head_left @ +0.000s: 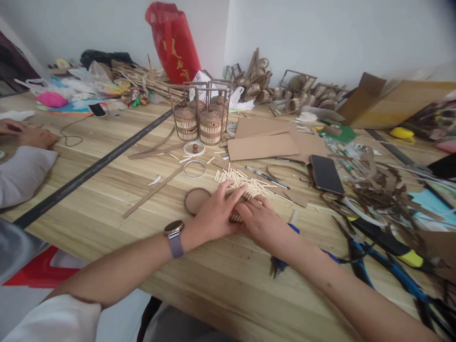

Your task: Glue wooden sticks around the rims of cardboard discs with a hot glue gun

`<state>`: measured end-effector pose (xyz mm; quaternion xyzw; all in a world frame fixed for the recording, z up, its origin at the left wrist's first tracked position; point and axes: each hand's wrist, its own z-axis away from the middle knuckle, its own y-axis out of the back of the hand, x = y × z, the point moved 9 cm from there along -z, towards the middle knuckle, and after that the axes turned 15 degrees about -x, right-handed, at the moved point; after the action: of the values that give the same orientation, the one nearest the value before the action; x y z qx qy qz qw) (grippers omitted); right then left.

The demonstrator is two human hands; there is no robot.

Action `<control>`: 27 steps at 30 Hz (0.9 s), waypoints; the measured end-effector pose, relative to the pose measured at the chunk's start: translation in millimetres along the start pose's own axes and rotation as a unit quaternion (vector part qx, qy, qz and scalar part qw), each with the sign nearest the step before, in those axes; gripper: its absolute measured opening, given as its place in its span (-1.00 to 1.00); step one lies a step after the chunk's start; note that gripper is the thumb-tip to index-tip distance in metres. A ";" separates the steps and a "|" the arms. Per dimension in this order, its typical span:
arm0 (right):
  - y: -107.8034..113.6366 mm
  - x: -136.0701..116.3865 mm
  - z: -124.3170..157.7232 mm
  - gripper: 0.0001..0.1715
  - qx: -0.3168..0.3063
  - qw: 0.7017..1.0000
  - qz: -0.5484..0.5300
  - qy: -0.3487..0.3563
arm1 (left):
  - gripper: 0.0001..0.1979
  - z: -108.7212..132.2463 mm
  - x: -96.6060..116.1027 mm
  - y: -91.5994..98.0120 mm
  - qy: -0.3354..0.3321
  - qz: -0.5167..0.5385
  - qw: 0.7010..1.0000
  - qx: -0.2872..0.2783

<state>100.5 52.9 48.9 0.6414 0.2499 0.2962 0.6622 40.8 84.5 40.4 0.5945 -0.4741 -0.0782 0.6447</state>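
Observation:
Both hands meet over a small slatted round piece [235, 216], which they largely hide. My left hand [217, 211], with a watch on its wrist, holds the piece from the left, index and middle fingers raised. My right hand [261, 218] has its fingers curled over the piece's right side. A pile of short pale sticks [245, 180] lies just beyond the hands. Left of my left hand rests a round brown disc [195, 200] with a notched rim. Partly under my right forearm is a blue tool [280, 266] with a dark tip.
Lidded slatted baskets in frames [210, 127] stand at the back centre. Cardboard sheets [263, 146], a pen [267, 177] and a phone [326, 174] lie beyond the hands. Pliers [358, 251] and a yellow-black cutter [392, 242] are at right. Another person's hands [33, 135] are at far left.

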 end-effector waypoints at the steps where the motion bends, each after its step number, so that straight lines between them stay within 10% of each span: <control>1: -0.6 0.2 -0.1 -0.86 -0.001 1.000 0.002 -0.002 | -0.04 0.1 -0.2 -0.2 0.000 -0.002 1.000 0.000; 27: -3.0 4.1 -2.8 -0.88 -0.029 0.999 0.020 -0.017 | -0.07 0.0 0.9 -0.4 -0.010 -0.005 1.000 0.001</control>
<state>101.6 57.8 46.0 0.6320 0.2172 0.3050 0.6785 41.5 83.8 40.5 0.5965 -0.4774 -0.0871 0.6393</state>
